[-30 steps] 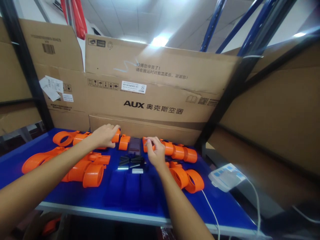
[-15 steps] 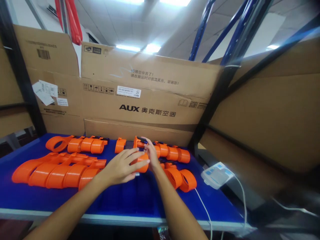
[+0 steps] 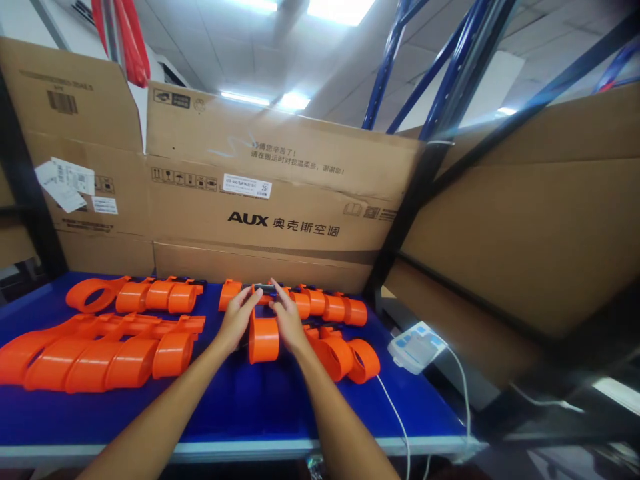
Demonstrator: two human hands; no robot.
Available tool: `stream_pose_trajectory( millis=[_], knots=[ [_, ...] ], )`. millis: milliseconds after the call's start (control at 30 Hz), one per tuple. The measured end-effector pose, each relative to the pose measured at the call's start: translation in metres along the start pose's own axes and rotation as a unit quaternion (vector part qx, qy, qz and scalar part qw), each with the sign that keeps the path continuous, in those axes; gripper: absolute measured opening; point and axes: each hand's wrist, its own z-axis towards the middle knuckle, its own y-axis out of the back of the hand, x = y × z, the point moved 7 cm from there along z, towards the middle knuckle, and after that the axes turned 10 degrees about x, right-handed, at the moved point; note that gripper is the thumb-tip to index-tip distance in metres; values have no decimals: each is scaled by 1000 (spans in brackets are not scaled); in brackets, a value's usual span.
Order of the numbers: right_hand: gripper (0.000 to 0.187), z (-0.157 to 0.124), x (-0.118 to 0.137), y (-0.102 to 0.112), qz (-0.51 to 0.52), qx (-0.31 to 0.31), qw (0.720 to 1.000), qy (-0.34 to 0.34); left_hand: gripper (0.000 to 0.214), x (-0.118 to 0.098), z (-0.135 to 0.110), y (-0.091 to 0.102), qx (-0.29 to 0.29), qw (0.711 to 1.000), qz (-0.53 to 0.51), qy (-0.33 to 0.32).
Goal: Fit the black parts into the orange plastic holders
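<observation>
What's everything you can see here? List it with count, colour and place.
Held ring piece: 1, orange, between the hands
Far-left ring row: 4, orange, table's left rear
Near-left ring row: about 5, orange, table's left
Right ring pieces: several, orange, partly hidden
Tabletop: 1, blue, under the rings
Box: 1, white and blue, right edge
Cables: at least 2, white, right
Cardboard panels: several, brown, behind and beside
Labels: several, white, on cardboard
Rack posts: several, black and blue, around
Lights: several, white, ceiling
Left hand: 1, bare, on held piece
Right hand: 1, bare, on held piece
</observation>
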Motion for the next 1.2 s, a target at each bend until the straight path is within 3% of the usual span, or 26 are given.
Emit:
stream_pose_trajectory(
  millis=[200,367,433,667,967,1200],
  knots=[
    [59,0,-4,-9,6,74,996,-50,56,-15,-11,24,-34,996,64,-60],
    [24,-7,-15,-13,-9,105,987,-124,56,-18,-13,29,-29,995,64,-64],
    [19,-8,-17,-17,-13,118,984,-134,52,-18,-13,31,-27,996,48,-66],
    [11,-11,-11,-23,-32,130,985,-108,50,-17,-12,36,-35,996,39,-66],
    [12,-8,6,-17,-158,111,981,-33,48,-19,-13,30,-23,997,50,-61],
    [11,-10,12,-17,-148,93,984,-45,47,-23,-12,28,-19,998,40,-51]
  ],
)
